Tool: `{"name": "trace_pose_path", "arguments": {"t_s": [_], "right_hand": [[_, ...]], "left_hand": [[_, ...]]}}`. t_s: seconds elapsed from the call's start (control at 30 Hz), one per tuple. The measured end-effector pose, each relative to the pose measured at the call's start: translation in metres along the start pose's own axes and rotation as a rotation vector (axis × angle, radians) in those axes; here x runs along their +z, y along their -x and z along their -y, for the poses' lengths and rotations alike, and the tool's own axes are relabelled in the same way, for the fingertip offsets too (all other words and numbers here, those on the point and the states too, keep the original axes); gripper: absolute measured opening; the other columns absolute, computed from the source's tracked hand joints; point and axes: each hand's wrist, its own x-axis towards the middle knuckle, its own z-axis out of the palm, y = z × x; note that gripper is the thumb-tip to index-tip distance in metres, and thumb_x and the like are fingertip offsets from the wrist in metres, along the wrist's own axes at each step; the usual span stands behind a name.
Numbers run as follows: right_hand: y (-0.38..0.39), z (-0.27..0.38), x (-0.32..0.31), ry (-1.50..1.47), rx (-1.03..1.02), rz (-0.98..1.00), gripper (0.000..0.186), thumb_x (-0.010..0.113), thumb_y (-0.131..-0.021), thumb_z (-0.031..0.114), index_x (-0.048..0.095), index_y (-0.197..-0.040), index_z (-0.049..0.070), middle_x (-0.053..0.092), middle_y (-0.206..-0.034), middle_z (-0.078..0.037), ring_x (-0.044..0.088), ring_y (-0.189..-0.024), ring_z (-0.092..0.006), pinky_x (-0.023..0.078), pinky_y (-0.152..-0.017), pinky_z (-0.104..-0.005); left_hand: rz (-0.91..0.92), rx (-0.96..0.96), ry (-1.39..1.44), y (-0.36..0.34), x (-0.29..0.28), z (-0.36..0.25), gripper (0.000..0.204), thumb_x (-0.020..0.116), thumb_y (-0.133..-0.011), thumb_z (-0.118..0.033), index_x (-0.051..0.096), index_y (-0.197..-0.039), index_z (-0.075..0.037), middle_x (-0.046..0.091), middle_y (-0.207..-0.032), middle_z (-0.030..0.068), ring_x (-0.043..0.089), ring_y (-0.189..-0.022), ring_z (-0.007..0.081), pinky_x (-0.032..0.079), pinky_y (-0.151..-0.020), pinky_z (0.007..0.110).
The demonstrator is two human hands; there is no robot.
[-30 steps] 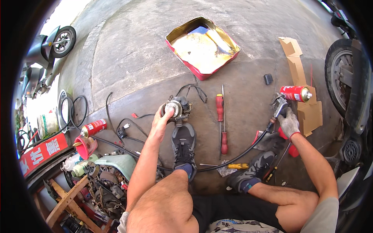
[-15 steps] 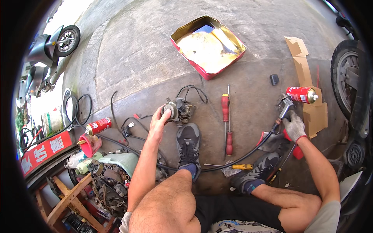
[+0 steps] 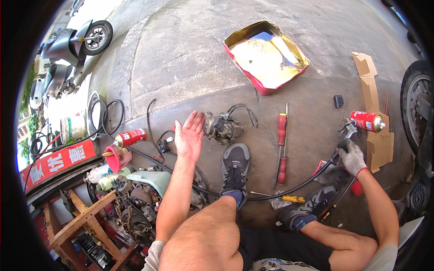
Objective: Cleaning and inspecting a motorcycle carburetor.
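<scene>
My bare left hand is turned palm up with its fingers stretched out, holding nothing. Its fingertips are beside the round cap of a greasy metal carburetor, which rests on the concrete with thin black hoses curling off its far side. On my right hand is a grey work glove. That hand is closed around the handle of a metal air blow gun, partly hidden by the fingers. A black air hose runs from its handle. Just beyond the gun lies a red spray can.
Two red-handled screwdrivers lie mid-floor, and a yellow-handled one near my shoe. Beyond is a red-sided tin pan with liquid. Flattened cardboard and a wheel stand right; another spray can and used parts left.
My left hand has come off the carburetor and turned palm up, opening its fingers. My right hand stays on the blow gun. The whole view has shifted a little.
</scene>
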Motion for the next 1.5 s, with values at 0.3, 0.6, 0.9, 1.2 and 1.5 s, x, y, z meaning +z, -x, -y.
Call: {"name": "trace_pose_path", "arguments": {"t_s": [0.3,0.6,0.9,1.2,1.5], "right_hand": [[0.009,0.006,-0.002,0.01,-0.008,0.073,0.025,0.065,-0.091,0.021,0.067,-0.111,0.006,0.069,-0.112,-0.019,0.063,-0.111,-0.0397,0.048,-0.098,-0.0481],[0.03,0.05,-0.057,0.142,-0.201,0.017,0.027,0.061,-0.096,0.028,0.068,-0.109,0.005,0.07,-0.11,-0.02,0.065,-0.108,-0.0399,0.05,-0.093,-0.0487],[0.071,0.22,-0.117,-0.542,-0.428,-0.643,0.042,0.059,-0.1,0.039,0.065,-0.121,0.004,0.069,-0.117,-0.021,0.068,-0.109,-0.038,0.052,-0.095,-0.0459],[0.115,0.229,-0.141,-1.153,-0.254,-1.061,0.042,0.054,-0.102,0.044,0.067,-0.113,0.006,0.072,-0.112,-0.019,0.067,-0.106,-0.04,0.05,-0.094,-0.0456],[0.081,0.106,-0.062,-0.742,-0.087,-0.834,0.034,0.058,-0.098,0.038,0.068,-0.109,0.007,0.071,-0.113,-0.021,0.067,-0.107,-0.0404,0.053,-0.092,-0.0472]], "left_hand": [[-0.038,0.01,0.05,0.003,-0.016,-0.002,0.078,0.031,-0.106,-0.064,0.042,-0.152,-0.002,0.049,-0.154,0.0202,0.045,-0.145,0.0318,0.032,-0.119,0.042],[-0.095,0.327,-0.328,0.018,0.023,-0.039,0.055,0.04,-0.111,-0.041,0.044,-0.151,-0.004,0.054,-0.15,0.0132,0.048,-0.142,0.0269,0.032,-0.118,0.045],[0.757,-0.081,-0.52,0.105,0.259,-0.041,0.055,0.041,-0.111,-0.041,0.047,-0.148,0.0,0.056,-0.148,0.0148,0.052,-0.138,0.0272,0.039,-0.114,0.043],[0.843,-0.108,-0.721,0.238,0.359,-0.02,0.053,0.043,-0.107,-0.041,0.055,-0.143,-0.004,0.068,-0.127,0.01,0.063,-0.107,0.0203,0.046,-0.089,0.035],[1.012,-0.005,-1.164,0.25,0.326,-0.029,0.054,0.052,-0.107,-0.039,0.051,-0.146,-0.002,0.065,-0.135,0.0156,0.064,-0.124,0.0247,0.048,-0.105,0.039]]}}
